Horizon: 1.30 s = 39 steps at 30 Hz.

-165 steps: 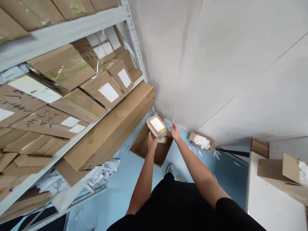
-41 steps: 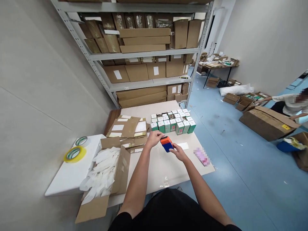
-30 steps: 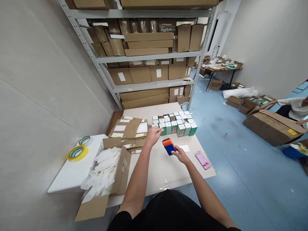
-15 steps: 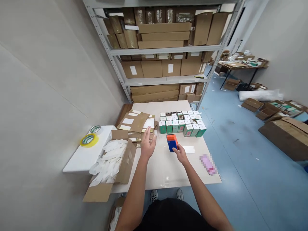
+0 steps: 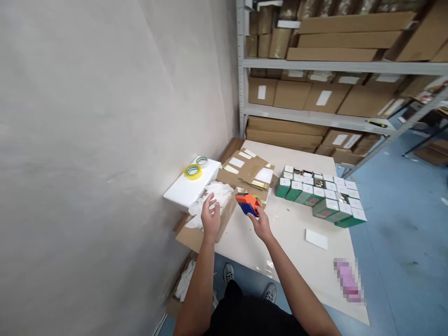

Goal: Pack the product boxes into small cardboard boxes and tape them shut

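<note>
My right hand [image 5: 261, 225] grips an orange and blue tape dispenser [image 5: 248, 204] above the near left part of the white table [image 5: 294, 242]. My left hand [image 5: 211, 215] hovers empty, fingers spread, over an open cardboard box of white padding [image 5: 213, 198] at the table's left edge. Flattened cardboard sheets with white labels [image 5: 249, 167] lie just beyond the dispenser.
Several small green and white boxes [image 5: 320, 193] stand in rows on the table. A white label [image 5: 316, 238] and a pink blurred object [image 5: 346, 281] lie nearer. Two tape rolls [image 5: 193, 171] rest on a white foam block. Metal shelving [image 5: 315, 119] with cartons stands behind.
My view has swung left and closer to the wall. My left hand moved from over the flat cardboard to above the padding box. My right hand keeps hold of the dispenser.
</note>
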Tool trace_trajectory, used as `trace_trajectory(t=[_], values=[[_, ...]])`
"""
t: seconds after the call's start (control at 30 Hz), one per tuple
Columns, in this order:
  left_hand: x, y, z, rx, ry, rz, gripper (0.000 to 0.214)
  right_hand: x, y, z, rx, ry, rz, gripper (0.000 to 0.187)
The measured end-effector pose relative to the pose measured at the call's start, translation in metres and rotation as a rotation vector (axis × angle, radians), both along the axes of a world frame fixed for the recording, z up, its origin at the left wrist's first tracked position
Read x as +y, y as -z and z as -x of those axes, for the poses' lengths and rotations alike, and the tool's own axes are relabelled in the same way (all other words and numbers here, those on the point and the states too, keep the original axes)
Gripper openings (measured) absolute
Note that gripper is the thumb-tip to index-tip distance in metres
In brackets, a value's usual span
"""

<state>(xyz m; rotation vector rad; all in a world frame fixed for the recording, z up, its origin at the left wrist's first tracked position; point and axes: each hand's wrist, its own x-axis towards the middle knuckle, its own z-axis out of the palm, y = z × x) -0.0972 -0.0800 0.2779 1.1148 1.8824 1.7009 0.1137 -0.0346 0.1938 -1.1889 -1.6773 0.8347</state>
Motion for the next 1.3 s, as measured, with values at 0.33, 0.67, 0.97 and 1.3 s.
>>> trace_trajectory(t=[0.33,0.67,0.97,1.3], values=[[-0.04,0.014,0.15,-0.102,-0.269,-0.094,0.046,0.044,-0.018,0.204,-0.351,-0.241,-0.193,0.031],[-0.08,0.02,0.232,-0.094,-0.381,-0.051,0.047,0.067,-0.001,0.347,-0.714,-0.275,-0.151,0.031],[-0.073,0.023,0.244,-0.104,-0.309,-0.003,0.044,0.064,0.006,0.365,-0.704,-0.289,-0.125,0.038],[-0.007,0.022,0.206,-0.094,-0.071,-0.028,0.04,0.063,-0.026,0.302,-0.385,-0.264,-0.207,0.051]])
